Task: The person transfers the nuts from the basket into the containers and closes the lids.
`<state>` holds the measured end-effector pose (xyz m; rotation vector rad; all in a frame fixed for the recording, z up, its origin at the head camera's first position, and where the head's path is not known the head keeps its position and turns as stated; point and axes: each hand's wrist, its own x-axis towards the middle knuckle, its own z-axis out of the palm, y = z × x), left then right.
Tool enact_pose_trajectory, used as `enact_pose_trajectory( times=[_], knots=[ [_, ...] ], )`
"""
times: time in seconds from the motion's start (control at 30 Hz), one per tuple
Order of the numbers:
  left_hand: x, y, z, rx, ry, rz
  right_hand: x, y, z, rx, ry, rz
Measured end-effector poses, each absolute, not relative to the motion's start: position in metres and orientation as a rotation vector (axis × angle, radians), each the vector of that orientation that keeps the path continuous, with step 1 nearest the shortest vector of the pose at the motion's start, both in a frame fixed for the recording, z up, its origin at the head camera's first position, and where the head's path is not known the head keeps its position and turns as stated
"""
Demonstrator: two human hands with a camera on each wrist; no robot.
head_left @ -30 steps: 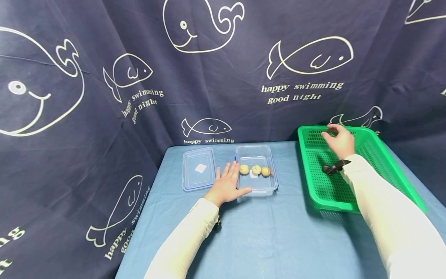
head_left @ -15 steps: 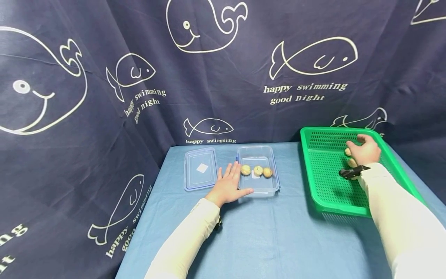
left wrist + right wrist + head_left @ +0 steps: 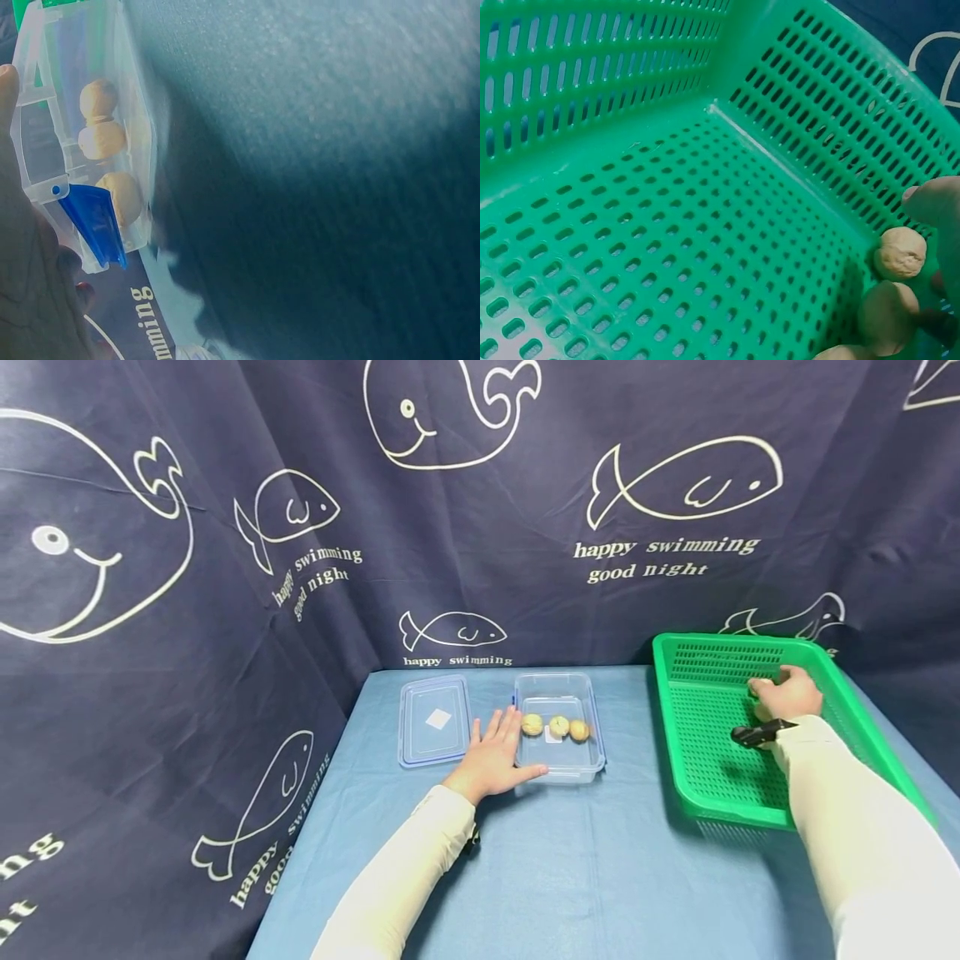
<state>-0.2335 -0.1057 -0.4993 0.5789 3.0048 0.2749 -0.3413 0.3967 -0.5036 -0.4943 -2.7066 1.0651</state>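
Observation:
My left hand (image 3: 491, 758) lies with straight, spread fingers against the left side of a clear plastic food container (image 3: 558, 771), its thumb along the front corner. Three walnuts (image 3: 558, 726) sit inside in a row. In the left wrist view, a blue latch (image 3: 96, 225) hangs loose from the container. My right hand (image 3: 793, 695) reaches down into a green plastic basket (image 3: 686, 777), fingers bent over some walnuts. In the right wrist view, one walnut (image 3: 901, 253) is just below a fingertip; paler rounded shapes lie beside it. I cannot tell whether the fingers grip one.
The container's clear lid (image 3: 435, 731) with a blue seal lies flat to the left. A blue cloth (image 3: 570, 868) covers the table. Dark curtains (image 3: 525, 560) with whale and fish drawings stand behind and to the left.
My right hand has moved right and down into the basket, over walnuts, and its fingers have come closer together. The left hand stays at the container.

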Motion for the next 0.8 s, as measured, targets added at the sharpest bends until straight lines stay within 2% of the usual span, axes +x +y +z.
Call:
enact_pose_trajectory(
  times=[0.33, 0.8],
  knots=[
    [-0.232, -0.105, -0.497, 0.605, 3.0, 0.278, -0.35, 0.402, -0.524, -0.45, -2.853, 0.917],
    [-0.235, -0.108, -0.497, 0.597, 3.003, 0.257, -0.352, 0.39, -0.513, -0.426, -2.921, 0.869]
  ],
)
